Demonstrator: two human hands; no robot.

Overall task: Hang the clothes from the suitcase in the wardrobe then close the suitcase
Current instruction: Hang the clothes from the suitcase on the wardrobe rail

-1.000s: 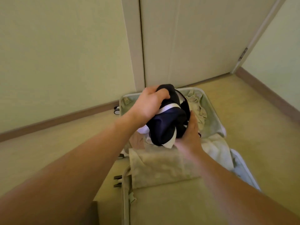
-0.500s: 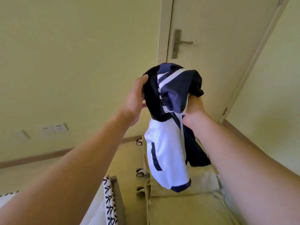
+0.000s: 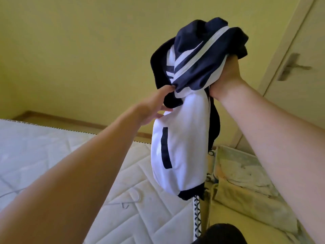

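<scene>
A navy and white striped jacket hangs bunched up in the air in front of me. My right hand grips its upper part from below and holds it high. My left hand pinches the dark fabric at the jacket's left side. The open suitcase lies on the floor at the lower right, with pale crumpled clothes inside. A white wire hanger lies on the mattress below the jacket.
A white quilted mattress fills the lower left. A door with a metal handle stands at the right. A yellow wall is behind. My dark knee shows at the bottom edge.
The jacket has come up out of the suitcase and hangs unfolded. My view has turned left toward the mattress. My left hand has slid lower on the fabric.
</scene>
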